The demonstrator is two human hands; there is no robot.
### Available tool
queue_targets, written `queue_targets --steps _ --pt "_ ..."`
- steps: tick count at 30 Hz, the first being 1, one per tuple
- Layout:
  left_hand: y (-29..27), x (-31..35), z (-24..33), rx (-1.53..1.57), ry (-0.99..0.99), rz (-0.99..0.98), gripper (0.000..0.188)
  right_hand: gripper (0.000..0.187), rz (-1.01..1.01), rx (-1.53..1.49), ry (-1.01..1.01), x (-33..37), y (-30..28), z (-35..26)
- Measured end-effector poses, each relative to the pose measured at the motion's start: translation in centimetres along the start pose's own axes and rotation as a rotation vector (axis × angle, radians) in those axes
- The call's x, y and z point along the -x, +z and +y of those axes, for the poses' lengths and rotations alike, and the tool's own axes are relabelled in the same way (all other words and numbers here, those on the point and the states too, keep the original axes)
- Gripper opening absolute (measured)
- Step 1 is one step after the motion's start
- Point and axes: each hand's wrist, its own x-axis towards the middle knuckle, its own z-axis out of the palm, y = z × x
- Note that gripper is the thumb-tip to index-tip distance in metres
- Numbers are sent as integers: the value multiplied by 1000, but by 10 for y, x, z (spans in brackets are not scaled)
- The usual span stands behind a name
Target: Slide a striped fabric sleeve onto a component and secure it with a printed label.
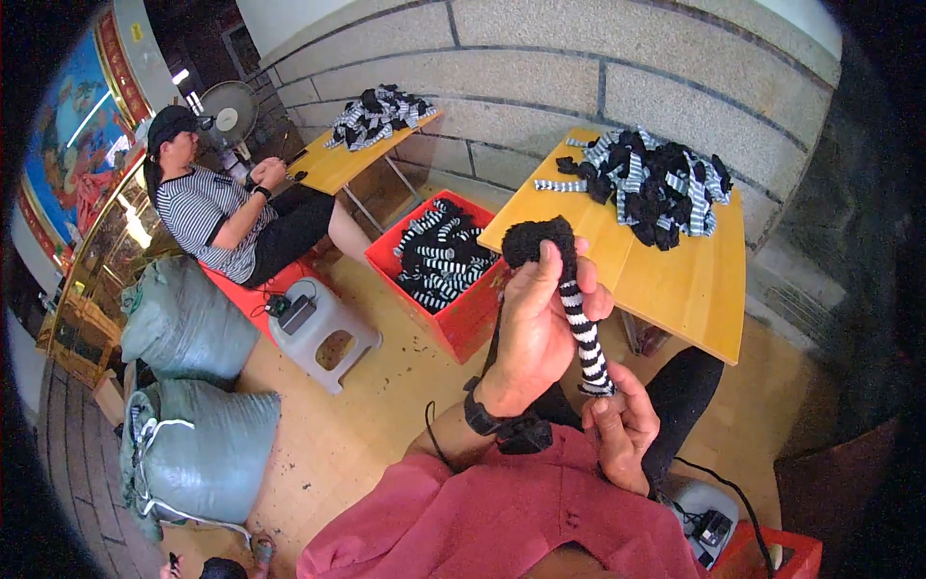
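A small knitted tube (585, 333) with black and white stripes hangs upright in front of my chest, and its top is a bunched black knit part. My left hand (531, 333) is closed round the upper part, thumb against the black knit. At the lower striped end, my right hand (625, 429) pinches the edge between thumb and fingers. Beyond my hands, a pile of similar striped and black knitted pieces (656, 183) lies on a yellow wooden table (694, 309). A red bin (463, 333) to the left of that table holds many more.
A co-worker (217, 207) in a striped shirt sits at a second yellow table (338, 169) with another knit pile. A grey stool (323, 333) stands beside them. Green stuffed sacks (207, 449) line the left side. A red crate (796, 555) is at lower right.
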Motion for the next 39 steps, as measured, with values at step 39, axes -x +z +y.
queue_targets --steps 39 --pt "-10 3 -18 178 -97 9 26 45 97 -239 -26 -3 13 15"
